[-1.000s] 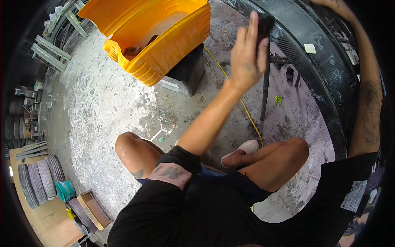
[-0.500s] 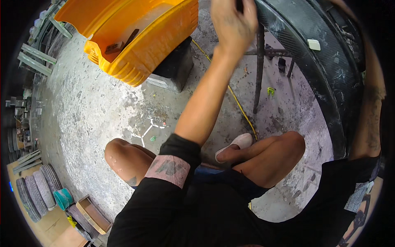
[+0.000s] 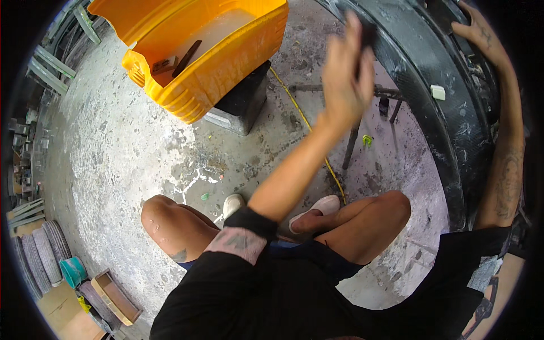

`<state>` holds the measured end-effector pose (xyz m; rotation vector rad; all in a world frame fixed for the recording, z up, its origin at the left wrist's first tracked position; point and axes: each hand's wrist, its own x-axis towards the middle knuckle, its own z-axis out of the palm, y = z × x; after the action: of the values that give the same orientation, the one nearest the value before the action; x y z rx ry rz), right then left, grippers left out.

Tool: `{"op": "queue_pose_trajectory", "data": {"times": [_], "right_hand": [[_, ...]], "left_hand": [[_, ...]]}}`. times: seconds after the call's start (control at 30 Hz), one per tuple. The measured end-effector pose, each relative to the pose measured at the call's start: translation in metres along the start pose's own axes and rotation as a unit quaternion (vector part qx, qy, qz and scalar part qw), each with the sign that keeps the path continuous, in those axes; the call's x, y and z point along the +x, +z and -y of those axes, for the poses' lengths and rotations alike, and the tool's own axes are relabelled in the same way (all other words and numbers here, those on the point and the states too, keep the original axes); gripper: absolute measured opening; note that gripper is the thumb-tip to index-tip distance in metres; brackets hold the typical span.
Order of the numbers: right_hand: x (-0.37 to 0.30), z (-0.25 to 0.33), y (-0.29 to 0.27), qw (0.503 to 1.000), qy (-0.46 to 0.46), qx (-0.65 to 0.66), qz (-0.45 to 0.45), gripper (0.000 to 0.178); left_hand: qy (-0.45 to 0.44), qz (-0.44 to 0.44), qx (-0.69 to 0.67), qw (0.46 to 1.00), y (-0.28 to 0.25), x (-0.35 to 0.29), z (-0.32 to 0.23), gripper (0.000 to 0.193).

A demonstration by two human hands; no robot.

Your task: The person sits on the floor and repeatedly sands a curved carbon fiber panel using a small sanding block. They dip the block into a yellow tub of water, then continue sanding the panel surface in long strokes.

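Note:
My left hand (image 3: 347,79), slightly blurred, is closed around a dark block (image 3: 368,35). It holds the block by the inner edge of a long, curved black panel (image 3: 408,62) with a carbon-weave look and whitish smears. Whether the block touches the panel cannot be made out. At the panel's far right side my right hand (image 3: 486,41) rests with thumb and forefinger spread; its other fingers are partly hidden. A small pale green-white block (image 3: 437,92) lies on the panel between my hands.
A yellow tub (image 3: 226,56) with cloudy liquid and a dark strip (image 3: 187,58) stands on a black box (image 3: 243,102) at upper left. A dark metal stand (image 3: 351,144) and yellow cord (image 3: 306,122) are below the panel. Tyres (image 3: 42,255) and a wooden box (image 3: 116,297) lie lower left.
My left hand has moved right and down along with the dark block. My right hand now shows at the panel's far side. The whole view has shifted slightly.

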<state>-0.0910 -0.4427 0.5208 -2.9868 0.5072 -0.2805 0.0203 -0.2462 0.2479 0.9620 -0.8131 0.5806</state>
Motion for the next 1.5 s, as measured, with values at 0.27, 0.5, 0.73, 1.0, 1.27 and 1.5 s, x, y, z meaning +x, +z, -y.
{"op": "queue_pose_trajectory", "data": {"times": [0.27,0.5,0.73,1.0,1.27,1.5], "right_hand": [[0.003,-0.03,0.0,0.999,0.037,-0.04,-0.005,0.076],[-0.005,-0.03,-0.001,1.0,0.02,-0.022,-0.003,0.081],[-0.007,-0.024,0.002,0.999,-0.001,0.005,0.035,0.085],[0.016,-0.009,0.009,0.997,-0.073,-0.008,0.015,0.087],[0.005,-0.019,0.001,0.997,-0.064,-0.038,-0.004,0.084],[-0.012,-0.063,-0.009,0.996,-0.028,-0.078,-0.024,0.081]], "left_hand": [[0.013,-0.018,0.066,0.998,-0.023,0.091,0.066,0.056],[0.068,0.012,0.062,0.996,-0.02,0.087,0.074,0.06],[-0.045,0.103,-0.009,0.994,-0.02,0.015,0.011,0.071],[-0.007,0.005,0.125,0.992,-0.034,0.116,0.095,0.06],[0.087,0.049,0.108,0.989,-0.022,0.121,0.091,0.071],[-0.009,0.125,-0.027,0.992,-0.012,0.008,-0.025,0.073]]}}
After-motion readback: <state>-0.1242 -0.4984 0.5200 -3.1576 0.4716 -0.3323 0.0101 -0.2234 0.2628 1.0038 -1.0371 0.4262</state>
